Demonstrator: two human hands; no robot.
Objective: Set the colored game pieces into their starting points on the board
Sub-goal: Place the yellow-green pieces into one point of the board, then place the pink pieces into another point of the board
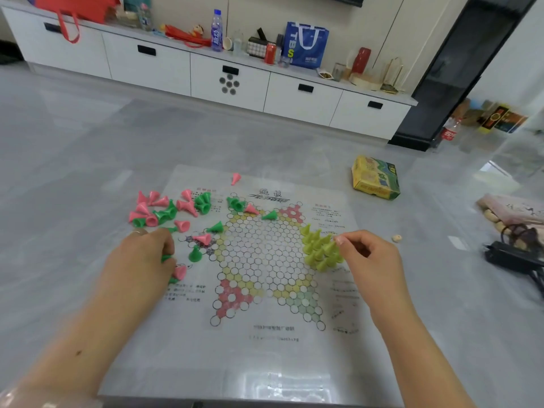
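A grey table (88,148) carries a paper board (265,363) printed with a star of circles. Two bare hands reach over it. The left hand (141,260) rests at the board's left edge, its grip curled round green pieces (165,257). The right hand (368,254) sits at the right star point, its grip pinching the tip of one yellow-green piece in an upright cluster (319,248). Pink and green cones (164,209) lie scattered at the board's upper left. A yellow box (375,178) lies beyond the board.
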